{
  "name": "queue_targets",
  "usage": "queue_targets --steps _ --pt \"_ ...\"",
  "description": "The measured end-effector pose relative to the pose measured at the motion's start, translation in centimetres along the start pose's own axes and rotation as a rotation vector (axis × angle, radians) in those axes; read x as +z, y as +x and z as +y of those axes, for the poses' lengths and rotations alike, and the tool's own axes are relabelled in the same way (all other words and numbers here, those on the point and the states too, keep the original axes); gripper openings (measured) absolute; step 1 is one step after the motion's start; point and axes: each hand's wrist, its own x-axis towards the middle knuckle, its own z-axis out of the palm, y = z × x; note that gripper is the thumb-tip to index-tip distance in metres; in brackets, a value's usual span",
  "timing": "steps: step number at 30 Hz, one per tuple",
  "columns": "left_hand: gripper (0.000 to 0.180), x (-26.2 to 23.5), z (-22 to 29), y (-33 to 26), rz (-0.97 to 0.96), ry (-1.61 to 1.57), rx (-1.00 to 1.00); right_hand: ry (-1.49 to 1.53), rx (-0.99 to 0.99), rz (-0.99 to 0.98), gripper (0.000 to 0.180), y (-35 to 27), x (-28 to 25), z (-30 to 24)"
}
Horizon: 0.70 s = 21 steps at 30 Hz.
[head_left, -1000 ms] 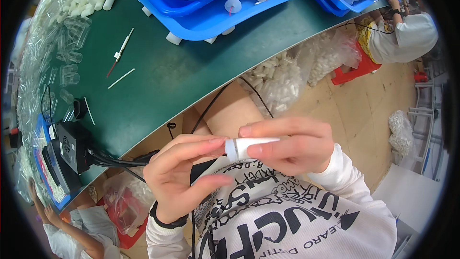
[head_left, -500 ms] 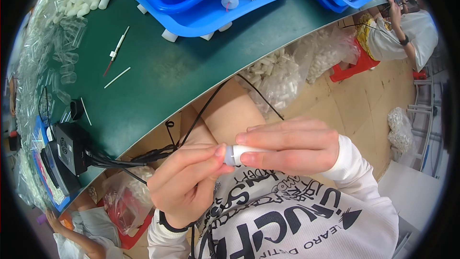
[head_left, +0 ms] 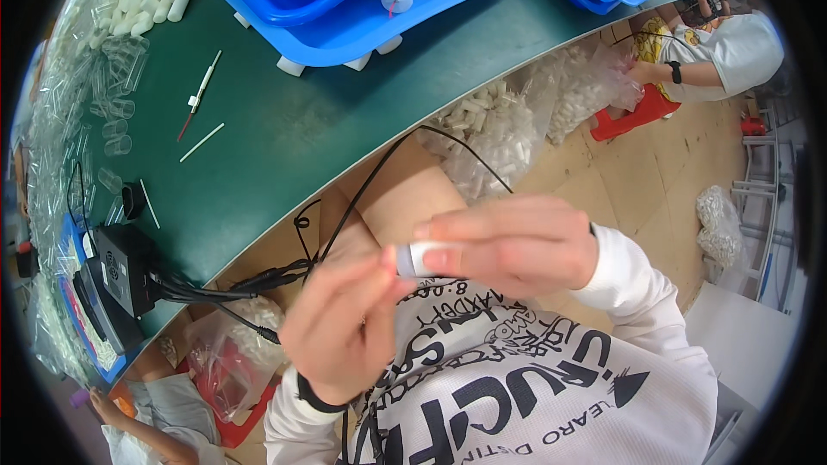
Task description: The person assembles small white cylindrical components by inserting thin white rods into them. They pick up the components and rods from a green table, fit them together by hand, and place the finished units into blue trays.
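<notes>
In front of my torso I hold a short white plastic cylinder point(head_left: 422, 260) with a greyish translucent end. My right hand point(head_left: 521, 245) wraps its fingers and thumb round the white body and hides much of it. At the greyish end, the fingertips of my left hand point(head_left: 349, 323) are pressed together and touching it, a little blurred by motion. On the green table point(head_left: 284, 138) ahead of me lie a thin white rod with a red tip point(head_left: 201, 92) and a plain white stick point(head_left: 202, 142).
Stacked blue trays point(head_left: 345, 52) hold white disc-shaped parts. White cylinders point(head_left: 142, 0) and clear tubes point(head_left: 121, 77) lie at the left, near a black device point(head_left: 129, 258) with cables. Bags of white parts point(head_left: 491, 133) sit below the table edge. Co-workers sit at both sides.
Both hands have shifted slightly with the cylinder, and my left fingers have turned a little at its end. The co-worker on the right has lowered an arm to a bag.
</notes>
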Motion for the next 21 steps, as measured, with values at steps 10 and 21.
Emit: queue_targets --steps 10,21 --pt "0.036 1.2 -1.7 -0.1 0.032 -1.122 -0.685 -0.255 0.059 0.477 0.033 -0.6 5.8 0.5" --pt "0.02 1.0 -4.2 -0.3 0.079 -0.72 -0.764 0.011 0.654 0.119 0.015 -0.7 7.3 -0.1"
